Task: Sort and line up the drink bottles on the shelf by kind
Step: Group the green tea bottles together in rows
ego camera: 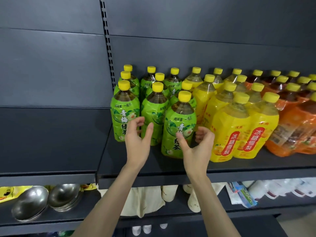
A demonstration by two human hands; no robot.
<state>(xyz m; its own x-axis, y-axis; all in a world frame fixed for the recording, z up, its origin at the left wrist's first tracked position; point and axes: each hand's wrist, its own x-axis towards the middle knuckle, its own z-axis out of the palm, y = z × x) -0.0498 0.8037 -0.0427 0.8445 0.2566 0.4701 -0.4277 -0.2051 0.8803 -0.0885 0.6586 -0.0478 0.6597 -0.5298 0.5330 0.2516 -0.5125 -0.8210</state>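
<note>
2 steel bowls (30, 202) under btl shelf (239, 170).

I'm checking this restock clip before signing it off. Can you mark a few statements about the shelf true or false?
1. Every bottle cap in view is yellow. True.
2. The green-label bottles stand at the right end of the row. False: they stand at the left end, and the orange-label bottles are at the right.
3. The yellow-label bottles stand between the green and orange ones. True.
4. The left hand is lifting a bottle off the shelf. False: it holds nothing.
5. Metal bowls lie on the lower shelf. True.
</note>
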